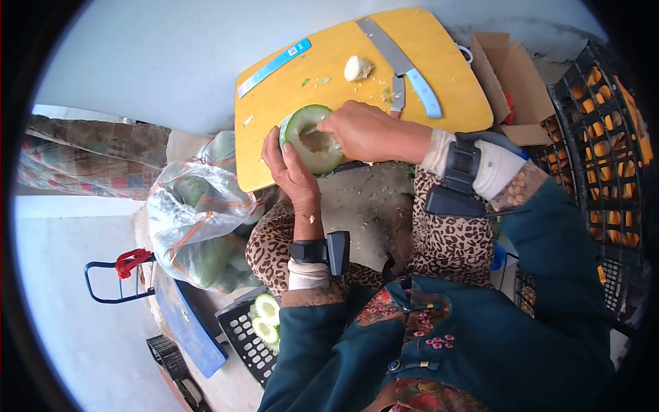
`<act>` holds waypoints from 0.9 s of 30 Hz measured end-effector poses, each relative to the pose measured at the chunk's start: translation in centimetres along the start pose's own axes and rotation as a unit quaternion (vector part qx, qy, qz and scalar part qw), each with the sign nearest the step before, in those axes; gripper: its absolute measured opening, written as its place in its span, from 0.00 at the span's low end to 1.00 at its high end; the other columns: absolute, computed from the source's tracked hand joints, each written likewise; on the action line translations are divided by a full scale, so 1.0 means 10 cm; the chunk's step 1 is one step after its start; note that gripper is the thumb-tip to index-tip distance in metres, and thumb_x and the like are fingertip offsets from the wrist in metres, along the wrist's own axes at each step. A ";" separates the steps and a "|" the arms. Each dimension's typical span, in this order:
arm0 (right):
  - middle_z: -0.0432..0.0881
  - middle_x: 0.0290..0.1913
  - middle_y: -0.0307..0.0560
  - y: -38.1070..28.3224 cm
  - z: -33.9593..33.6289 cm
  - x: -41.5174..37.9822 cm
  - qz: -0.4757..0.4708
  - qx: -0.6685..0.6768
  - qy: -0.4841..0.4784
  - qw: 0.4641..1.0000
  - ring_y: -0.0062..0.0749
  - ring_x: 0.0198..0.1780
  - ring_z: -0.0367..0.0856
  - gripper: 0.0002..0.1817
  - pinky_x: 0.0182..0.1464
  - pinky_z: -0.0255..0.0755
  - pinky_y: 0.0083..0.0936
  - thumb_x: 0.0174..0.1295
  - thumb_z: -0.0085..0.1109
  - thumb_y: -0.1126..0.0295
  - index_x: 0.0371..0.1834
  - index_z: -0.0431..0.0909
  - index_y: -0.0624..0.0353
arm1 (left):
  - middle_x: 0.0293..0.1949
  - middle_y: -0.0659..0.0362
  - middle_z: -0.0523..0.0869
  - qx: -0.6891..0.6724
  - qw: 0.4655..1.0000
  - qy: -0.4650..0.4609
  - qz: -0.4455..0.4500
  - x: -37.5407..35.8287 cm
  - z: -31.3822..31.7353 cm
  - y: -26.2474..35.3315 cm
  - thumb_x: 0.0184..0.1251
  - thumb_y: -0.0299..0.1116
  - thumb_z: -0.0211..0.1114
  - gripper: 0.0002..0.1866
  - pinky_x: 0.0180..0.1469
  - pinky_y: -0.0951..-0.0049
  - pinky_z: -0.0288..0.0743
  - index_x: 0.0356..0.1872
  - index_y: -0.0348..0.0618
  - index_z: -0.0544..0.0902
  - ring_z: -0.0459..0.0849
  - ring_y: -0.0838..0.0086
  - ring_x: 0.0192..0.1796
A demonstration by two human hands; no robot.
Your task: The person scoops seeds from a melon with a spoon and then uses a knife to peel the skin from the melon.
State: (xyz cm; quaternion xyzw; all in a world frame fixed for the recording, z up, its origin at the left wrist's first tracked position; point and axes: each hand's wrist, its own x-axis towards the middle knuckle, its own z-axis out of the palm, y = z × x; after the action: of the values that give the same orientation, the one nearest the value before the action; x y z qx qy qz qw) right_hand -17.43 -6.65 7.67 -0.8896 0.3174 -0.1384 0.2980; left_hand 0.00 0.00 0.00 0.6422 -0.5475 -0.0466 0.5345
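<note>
A thick ring of green-skinned winter melon [317, 159] with pale flesh stands at the near edge of a yellow board [274, 165]. My left hand [294, 175] grips its left and lower side, thumb on the cut face. My right hand [364, 134] is closed, with its fingers at the melon's hollow centre; whatever they hold is hidden. Beyond the right hand lie a cleaver [395, 55] with a light blue handle and a smaller knife [398, 93], partly covered by that hand. A pale chunk [357, 68] sits left of the cleaver.
A blue-and-white strip [274, 67] lies at the board's far left. Clear bags of green melons [206, 254] stand at left, above a black crate [247, 336] with cut melon slices [266, 319]. A cardboard box [504, 82] and black crates of orange-yellow items [604, 158] stand right.
</note>
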 end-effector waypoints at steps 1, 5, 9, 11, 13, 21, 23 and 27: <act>0.82 0.33 0.64 -0.05 0.01 0.03 -0.003 0.016 -0.004 1.000 0.57 0.37 0.83 0.17 0.40 0.76 0.41 0.55 0.53 0.80 0.47 0.82 0.63 | 0.61 0.47 0.69 0.012 1.000 0.010 0.009 -0.02 -0.03 0.03 0.75 0.45 0.42 0.28 0.67 0.63 0.62 0.67 0.35 0.64 0.71 0.60 0.62; 0.82 0.33 0.65 0.10 0.28 0.16 -0.070 0.070 -0.023 0.995 0.57 0.36 0.83 0.14 0.38 0.76 0.41 0.54 0.52 0.81 0.43 0.82 0.66 | 0.60 0.48 0.70 -0.060 0.996 0.052 -0.038 -0.08 0.03 -0.04 0.75 0.46 0.39 0.28 0.64 0.63 0.67 0.66 0.34 0.65 0.72 0.61 0.60; 0.81 0.30 0.64 0.11 0.15 0.12 -0.116 0.038 -0.068 0.990 0.56 0.33 0.82 0.10 0.35 0.74 0.41 0.52 0.54 0.81 0.37 0.82 0.67 | 0.63 0.44 0.66 -0.139 0.987 0.059 -0.051 -0.17 0.04 -0.10 0.75 0.44 0.39 0.27 0.69 0.58 0.56 0.64 0.32 0.67 0.65 0.55 0.66; 0.81 0.28 0.63 0.09 -0.04 0.06 -0.107 -0.023 -0.125 0.986 0.56 0.32 0.82 0.08 0.34 0.74 0.41 0.50 0.55 0.81 0.33 0.81 0.67 | 0.63 0.44 0.65 -0.142 0.987 0.059 -0.051 -0.17 0.05 -0.16 0.75 0.45 0.39 0.28 0.69 0.58 0.55 0.64 0.32 0.66 0.64 0.55 0.66; 0.81 0.27 0.62 0.15 -0.10 0.04 -0.111 -0.041 -0.135 0.984 0.55 0.32 0.82 0.06 0.33 0.73 0.41 0.49 0.56 0.80 0.30 0.81 0.67 | 0.63 0.44 0.65 -0.080 0.997 0.022 -0.008 -0.15 0.04 -0.07 0.75 0.45 0.39 0.28 0.69 0.59 0.55 0.65 0.32 0.66 0.64 0.56 0.66; 0.82 0.30 0.62 0.06 -0.02 -0.05 -0.051 0.001 -0.021 0.998 0.57 0.36 0.83 0.08 0.37 0.75 0.44 0.52 0.55 0.80 0.34 0.81 0.65 | 0.64 0.44 0.65 -0.261 0.954 0.003 -0.148 -0.17 -0.09 0.13 0.75 0.43 0.38 0.28 0.68 0.62 0.59 0.66 0.31 0.64 0.66 0.59 0.66; 0.82 0.31 0.63 0.00 0.10 -0.02 -0.019 0.023 -0.016 0.999 0.57 0.37 0.83 0.08 0.39 0.75 0.45 0.53 0.54 0.80 0.35 0.81 0.65 | 0.61 0.42 0.68 -0.155 0.981 0.022 -0.111 -0.14 -0.11 0.10 0.73 0.39 0.42 0.25 0.65 0.62 0.62 0.62 0.31 0.69 0.70 0.56 0.63; 0.81 0.32 0.65 0.02 0.28 0.03 -0.003 0.083 -0.004 0.997 0.58 0.37 0.82 0.09 0.39 0.75 0.43 0.54 0.54 0.79 0.37 0.81 0.65 | 0.56 0.42 0.74 -0.002 0.999 0.041 -0.011 -0.09 -0.10 0.22 0.70 0.34 0.48 0.20 0.62 0.63 0.66 0.56 0.32 0.74 0.75 0.54 0.58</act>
State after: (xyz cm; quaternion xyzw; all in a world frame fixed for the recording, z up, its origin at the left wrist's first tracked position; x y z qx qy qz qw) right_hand -16.12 -5.74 5.33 -0.8633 0.3008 -0.1619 0.3715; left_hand -1.16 1.66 1.62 0.6483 -0.5181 -0.0273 0.5573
